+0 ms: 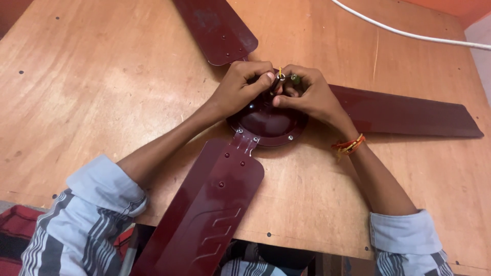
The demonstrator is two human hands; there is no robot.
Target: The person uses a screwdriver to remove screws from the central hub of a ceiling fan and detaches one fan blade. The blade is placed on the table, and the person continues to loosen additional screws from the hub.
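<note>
A dark maroon ceiling fan (pixel 268 122) lies flat on a plywood table (pixel 102 76), its round motor housing near the middle of the view and both of the person's hands meeting over the hub at its top. The left hand (pixel 240 89) comes in from about seven o'clock, its fingers curled and pinching the short metal stem (pixel 276 82) that stands up from the hub, where a bit of yellow wire (pixel 280 71) shows just above the fingertips. The right hand (pixel 307 94) comes in from about five o'clock, fingers bent around the same stem from the other side, the thumb pressed low against the housing; a small green thing (pixel 294 78) sits at its fingertips, too small to tell what it is. The two hands touch or nearly touch at the stem. Three blades spread from the housing: one toward six o'clock (pixel 204 214), overhanging the table's near edge, one toward three o'clock (pixel 409 115), and one toward eleven o'clock (pixel 217 28), cut off by the top of the frame. An orange and yellow thread band (pixel 350 145) circles the right wrist. A white cable (pixel 409 33) crosses the table at about one o'clock, well apart from the hands.
</note>
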